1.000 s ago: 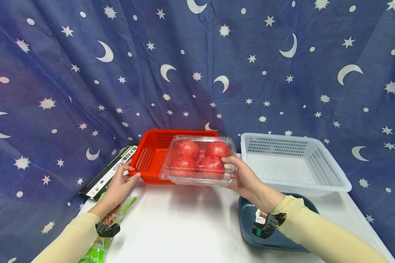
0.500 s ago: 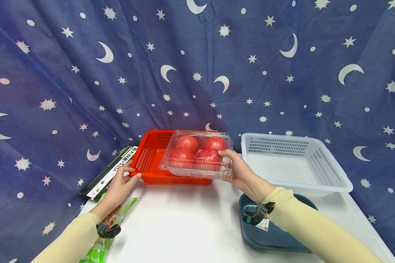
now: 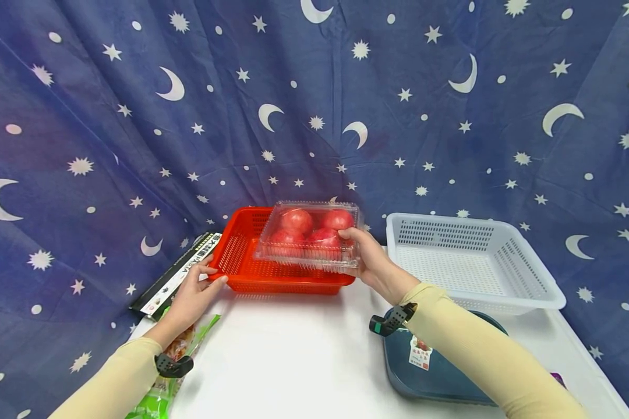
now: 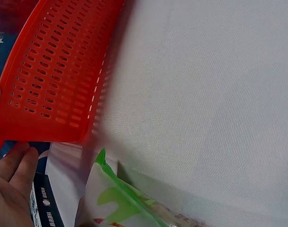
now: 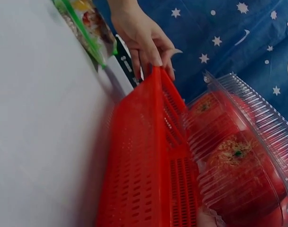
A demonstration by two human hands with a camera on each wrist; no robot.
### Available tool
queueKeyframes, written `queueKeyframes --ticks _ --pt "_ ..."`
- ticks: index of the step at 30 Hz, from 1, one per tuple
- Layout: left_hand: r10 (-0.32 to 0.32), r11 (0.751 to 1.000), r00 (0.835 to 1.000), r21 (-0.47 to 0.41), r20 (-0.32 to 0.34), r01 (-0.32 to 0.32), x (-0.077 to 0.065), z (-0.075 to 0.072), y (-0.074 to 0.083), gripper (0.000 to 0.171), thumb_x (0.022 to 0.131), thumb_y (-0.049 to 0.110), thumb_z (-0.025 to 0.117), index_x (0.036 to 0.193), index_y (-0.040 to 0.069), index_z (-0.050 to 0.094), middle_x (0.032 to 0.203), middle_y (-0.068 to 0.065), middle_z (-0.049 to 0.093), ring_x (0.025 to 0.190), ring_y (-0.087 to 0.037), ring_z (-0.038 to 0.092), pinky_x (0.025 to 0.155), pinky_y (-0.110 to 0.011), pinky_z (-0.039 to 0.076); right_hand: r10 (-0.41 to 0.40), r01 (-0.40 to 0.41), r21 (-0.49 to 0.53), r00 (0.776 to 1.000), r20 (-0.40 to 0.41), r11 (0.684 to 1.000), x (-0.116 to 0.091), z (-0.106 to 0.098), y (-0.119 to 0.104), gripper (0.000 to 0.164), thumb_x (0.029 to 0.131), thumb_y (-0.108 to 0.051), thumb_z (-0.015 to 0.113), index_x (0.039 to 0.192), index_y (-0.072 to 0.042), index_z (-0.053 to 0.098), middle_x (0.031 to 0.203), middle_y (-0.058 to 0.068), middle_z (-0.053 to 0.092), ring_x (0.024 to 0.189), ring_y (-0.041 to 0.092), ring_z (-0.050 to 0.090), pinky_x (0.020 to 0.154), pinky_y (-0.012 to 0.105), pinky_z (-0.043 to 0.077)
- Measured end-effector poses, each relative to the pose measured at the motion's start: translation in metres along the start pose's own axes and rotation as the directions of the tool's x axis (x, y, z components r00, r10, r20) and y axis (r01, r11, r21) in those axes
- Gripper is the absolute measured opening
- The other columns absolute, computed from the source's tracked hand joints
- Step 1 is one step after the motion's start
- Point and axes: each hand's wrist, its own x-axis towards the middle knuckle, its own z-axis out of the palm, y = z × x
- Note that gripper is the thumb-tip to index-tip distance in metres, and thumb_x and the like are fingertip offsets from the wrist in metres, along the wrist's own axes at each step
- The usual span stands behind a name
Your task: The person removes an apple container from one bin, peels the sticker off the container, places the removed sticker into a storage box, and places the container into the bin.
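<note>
My right hand (image 3: 373, 262) holds a clear plastic clamshell box (image 3: 306, 258) by its right end, thumb on top. Several red apples (image 3: 296, 222) show through the lid, and the right wrist view gives a close look at one apple (image 5: 240, 165). The box is above the red plastic basket (image 3: 288, 285), covering much of its right part from the head view. At the basket's front left corner, my left hand (image 3: 190, 295) pinches the rim between thumb and fingers. That grip also appears at the basket's corner in the right wrist view.
A white basket (image 3: 508, 299) stands at the right, behind a dark blue tub (image 3: 440, 378) with a label in it. On the left lie a black and white pasta box (image 3: 175, 278) and a green-edged food bag (image 3: 159, 396). A star-patterned curtain (image 3: 314, 105) hangs behind the table.
My right hand has carried the box of apples back and slightly left, farther over the red basket. My left hand has stayed at the basket's corner.
</note>
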Motion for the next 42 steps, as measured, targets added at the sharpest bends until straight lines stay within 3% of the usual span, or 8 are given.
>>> queueKeyframes --ticks 3,9,15,22,25,33,42 --pt "-0.006 1.000 1.000 0.002 -0.001 0.006 0.000 0.000 -0.001 0.046 0.100 0.025 0.070 0.126 -0.003 0.045 0.167 -0.016 0.023 0.119 -0.043 0.063 0.083 -0.013 0.051 0.002 -0.002 -0.006 1.000 0.004 1.000 0.008 0.005 0.000 0.047 0.090 -0.028 0.066 0.132 -0.023 0.047 0.125 0.010 0.058 0.102 0.025 0.059 0.080 0.039 0.057" --pt "-0.015 1.000 1.000 0.015 -0.006 0.015 -0.001 -0.001 0.000 0.046 0.100 0.027 0.070 0.125 -0.003 0.046 0.167 -0.014 0.024 0.121 -0.041 0.063 0.084 -0.012 0.050 0.001 -0.001 -0.013 1.000 0.002 1.000 0.022 0.015 0.001 0.060 0.089 -0.029 0.068 0.143 -0.020 0.042 0.132 0.012 0.058 0.107 0.029 0.059 0.081 0.041 0.057" --pt "-0.026 1.000 1.000 0.011 0.005 0.026 0.001 -0.001 0.000 0.047 0.100 0.027 0.070 0.126 -0.004 0.045 0.167 -0.015 0.023 0.121 -0.042 0.062 0.086 -0.015 0.051 0.006 -0.006 -0.018 1.000 0.008 1.000 0.035 0.021 0.005 0.070 0.087 -0.028 0.072 0.149 -0.020 0.039 0.139 0.014 0.054 0.119 0.034 0.055 0.094 0.053 0.054" --pt "-0.037 0.999 0.999 0.022 0.006 0.037 0.002 -0.002 0.000 0.049 0.100 0.029 0.070 0.127 -0.003 0.044 0.167 -0.016 0.022 0.123 -0.042 0.061 0.092 -0.026 0.054 0.016 -0.015 -0.031 0.999 0.034 0.999 0.049 0.029 0.013 0.067 0.088 -0.028 0.073 0.147 -0.022 0.043 0.139 0.013 0.054 0.120 0.035 0.055 0.089 0.051 0.056" --pt "-0.038 0.999 0.999 0.015 0.006 0.038 0.001 -0.002 0.000 0.050 0.100 0.030 0.070 0.127 -0.004 0.044 0.167 -0.015 0.022 0.122 -0.041 0.062 0.090 -0.024 0.054 0.023 -0.022 -0.035 0.999 0.034 0.999 0.054 0.033 0.015 0.065 0.088 -0.028 0.073 0.147 -0.022 0.044 0.138 0.012 0.054 0.120 0.034 0.054 0.087 0.050 0.057" --pt "-0.016 1.000 1.000 0.024 0.005 0.016 0.002 -0.002 -0.004 0.051 0.100 0.031 0.069 0.126 -0.004 0.045 0.167 -0.014 0.023 0.121 -0.043 0.062 0.086 -0.018 0.053 0.044 -0.041 -0.070 0.998 0.042 0.997 0.065 0.040 0.022 0.066 0.088 -0.026 0.074 0.146 -0.019 0.044 0.138 0.013 0.053 0.122 0.036 0.052 0.096 0.056 0.053" --pt "-0.028 0.999 1.000 0.033 0.013 0.028 0.001 -0.003 -0.001 0.052 0.100 0.029 0.070 0.130 -0.004 0.044 0.167 -0.015 0.023 0.119 -0.041 0.064 0.092 -0.028 0.055 0.045 -0.041 -0.083 0.998 0.048 0.996 0.073 0.046 0.030 0.068 0.090 -0.026 0.074 0.149 -0.018 0.042 0.141 0.014 0.051 0.124 0.037 0.049 0.096 0.058 0.052"
